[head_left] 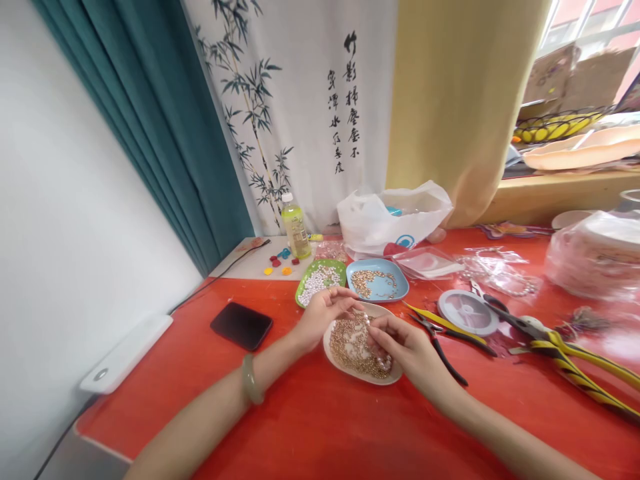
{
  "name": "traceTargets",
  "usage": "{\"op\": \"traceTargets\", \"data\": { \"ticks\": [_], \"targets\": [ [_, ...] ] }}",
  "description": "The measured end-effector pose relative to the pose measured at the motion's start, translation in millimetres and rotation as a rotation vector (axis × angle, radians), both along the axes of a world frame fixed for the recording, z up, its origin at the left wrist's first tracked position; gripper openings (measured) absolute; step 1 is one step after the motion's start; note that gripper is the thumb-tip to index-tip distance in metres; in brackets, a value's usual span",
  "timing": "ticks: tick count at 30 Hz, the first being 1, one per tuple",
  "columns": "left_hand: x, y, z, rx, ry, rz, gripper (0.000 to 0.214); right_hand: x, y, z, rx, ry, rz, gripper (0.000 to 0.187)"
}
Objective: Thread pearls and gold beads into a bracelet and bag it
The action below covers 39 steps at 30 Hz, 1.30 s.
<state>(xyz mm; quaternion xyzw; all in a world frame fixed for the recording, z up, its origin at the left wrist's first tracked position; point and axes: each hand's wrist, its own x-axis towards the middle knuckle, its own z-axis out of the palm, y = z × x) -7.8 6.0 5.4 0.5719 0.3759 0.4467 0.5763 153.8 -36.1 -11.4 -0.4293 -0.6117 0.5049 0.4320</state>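
Note:
A short string of pearly beads [385, 363] hangs over a white plate [333, 350] filled with small gold beads [350, 347]. My right hand [403, 343] pinches the string between thumb and fingers, and part of it dangles below. From the other side my left hand [327, 313] closes its thumb and fingers at the upper end of the same string; the fingertips partly hide what they grip. Just behind are a green plate [299, 297] of white beads and a blue plate [404, 285] with some gold beads.
On the right lie black-and-yellow pliers [570, 350], smaller black-handled pliers [445, 353] and a spool of clear line [469, 312]. A black phone [242, 326] lies left. Behind stand a drink bottle [296, 230] and a white plastic bag [370, 223].

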Motion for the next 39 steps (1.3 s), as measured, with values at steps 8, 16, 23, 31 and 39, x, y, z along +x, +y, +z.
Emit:
{"op": "traceTargets", "data": {
  "ticks": [8, 16, 23, 31, 39],
  "targets": [
    [-22.8, 6.2, 8.8, 0.359, 0.844, -0.093, 0.01, 0.3, -1.0, -10.6, 0.124, -0.098, -0.024, 0.014],
    [-20.2, -7.6, 12.6, 0.61, 1.072, -0.389, 0.013, 1.1, -3.2, -5.5, 0.174, -0.121, -0.103, 0.017],
    [-15.7, -5.7, 8.8, 0.602, 1.055, -0.428, 0.008, 1.3, -4.5, -1.2, 0.14, -0.059, -0.112, 0.021],
    [-12.5, -8.1, 16.5, 0.328, 0.726, -0.269, 0.005, 0.5, -5.8, 0.4, 0.012, 0.023, -0.067, 0.022],
    [-1.2, -8.6, 2.9, -0.223, -0.115, -0.282, 0.018, -3.5, -11.6, 10.6, -0.103, 0.093, 0.02, 0.022]
  ]
}}
